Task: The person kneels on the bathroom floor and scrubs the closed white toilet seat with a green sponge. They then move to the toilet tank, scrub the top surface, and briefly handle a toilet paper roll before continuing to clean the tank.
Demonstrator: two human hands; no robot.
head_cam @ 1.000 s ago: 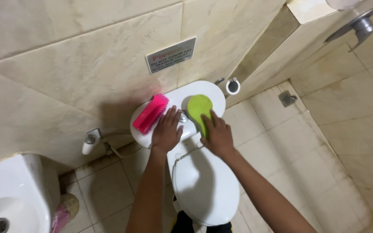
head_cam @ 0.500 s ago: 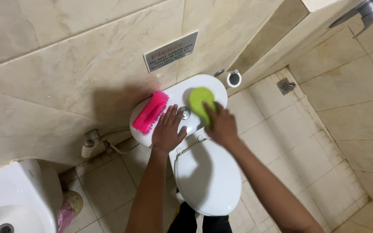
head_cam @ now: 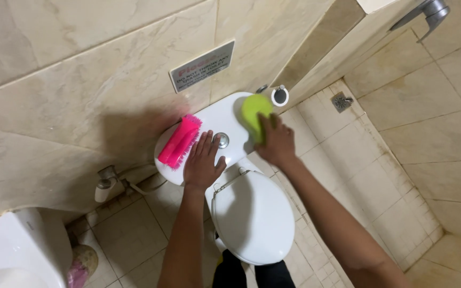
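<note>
Your right grip presses the green sponge on the tank lid; your left grip rests open, flat, beside the pink brush.

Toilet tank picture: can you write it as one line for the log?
left hand: flat on toilet tank lid | right hand: presses green sponge on lid | pink brush: lying on lid | seat lid: closed

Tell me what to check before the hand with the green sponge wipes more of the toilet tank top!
1. Right hand pressing the lime-green oval sponge: ok.
2. Left hand flat on the white ceramic tank lid, steadying: ok.
3. Pink plastic bristle brush lying on the lid's left end, in the wiping path: not ok.
4. White toilet seat lid closed: ok.
5. Sponge wet or soapy: cannot tell.
</note>
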